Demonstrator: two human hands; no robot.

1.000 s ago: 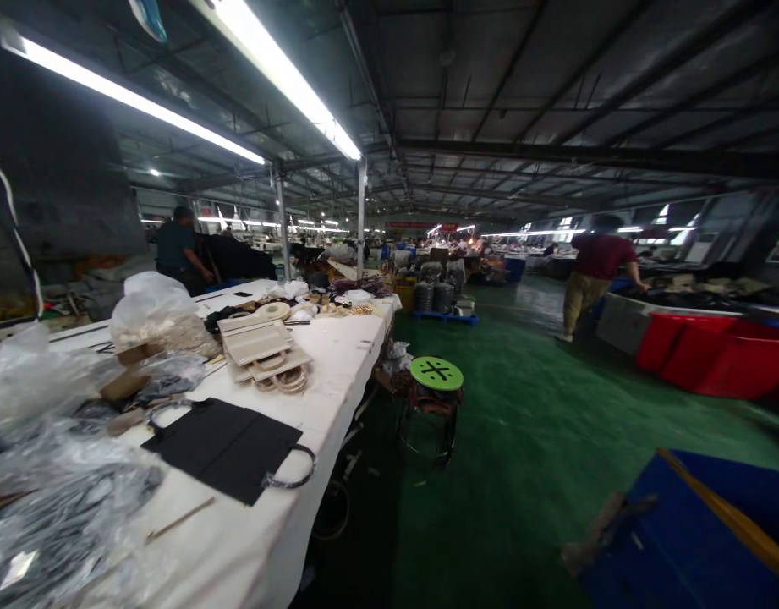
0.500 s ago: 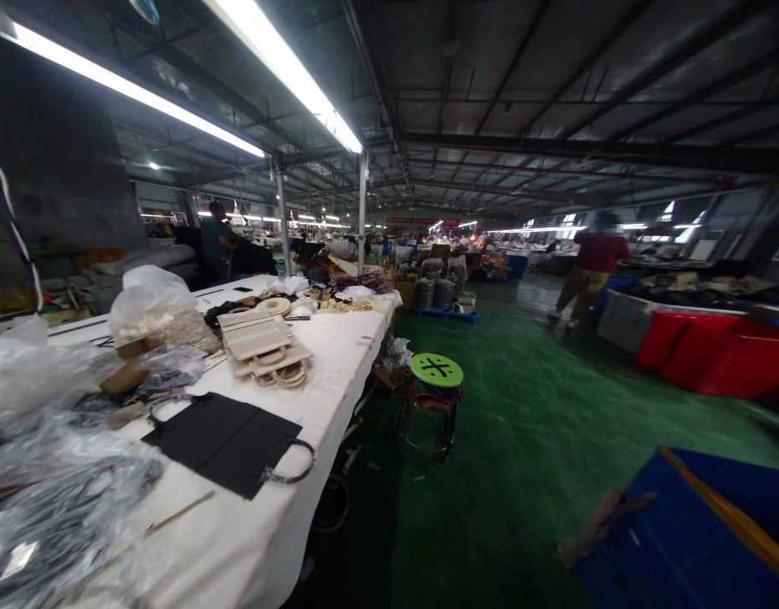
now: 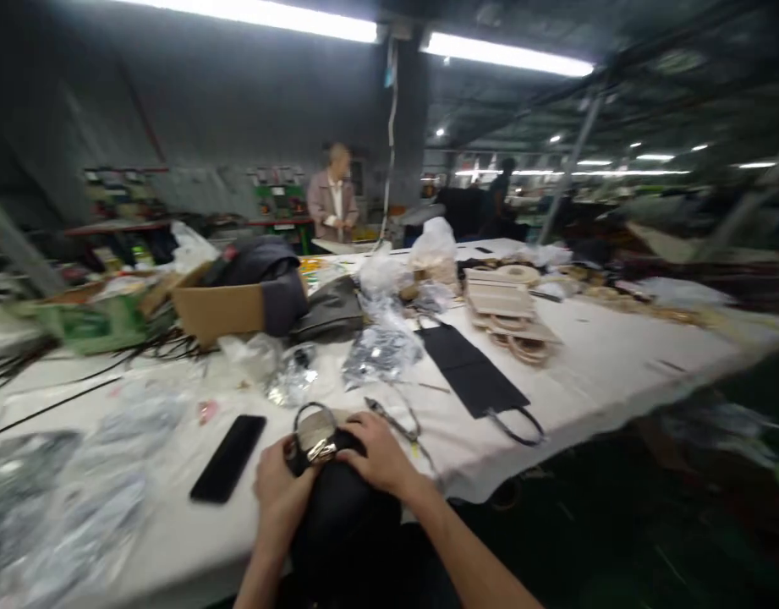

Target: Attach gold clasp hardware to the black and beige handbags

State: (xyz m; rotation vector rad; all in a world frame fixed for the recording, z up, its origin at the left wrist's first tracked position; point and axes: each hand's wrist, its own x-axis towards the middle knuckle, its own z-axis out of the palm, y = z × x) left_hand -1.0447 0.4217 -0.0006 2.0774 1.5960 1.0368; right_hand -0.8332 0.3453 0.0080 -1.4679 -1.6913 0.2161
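Left hand [image 3: 281, 491] and right hand [image 3: 377, 454] are both closed on a black bag [image 3: 342, 516], which is held at the near edge of a white-covered table [image 3: 585, 372]. The bag's left side is gripped by the left hand, whose fingers are bent and partly hidden; its upper right part is grasped by the right hand, with the fingers laid across the top and the thumb directed toward a gold-coloured clasp [image 3: 321, 451]. A dark loop handle [image 3: 314, 405] is raised beyond the clasp. Whether the bag's weight is borne by the table cannot be told, since its lower part is lost in shadow.

To the left of the left hand, a black phone [image 3: 228, 458] is laid flat. Beyond the right hand, a flat black panel [image 3: 474, 372] is placed, with a stack of beige pieces [image 3: 503, 304] just beside it. Farther back, dark cloth [image 3: 262, 266] is heaped in a cardboard box [image 3: 221, 313], and clear plastic wrapping [image 3: 380, 351] is bunched nearby. A person [image 3: 331, 203] in a pinkish jacket is seen past the table's far side.
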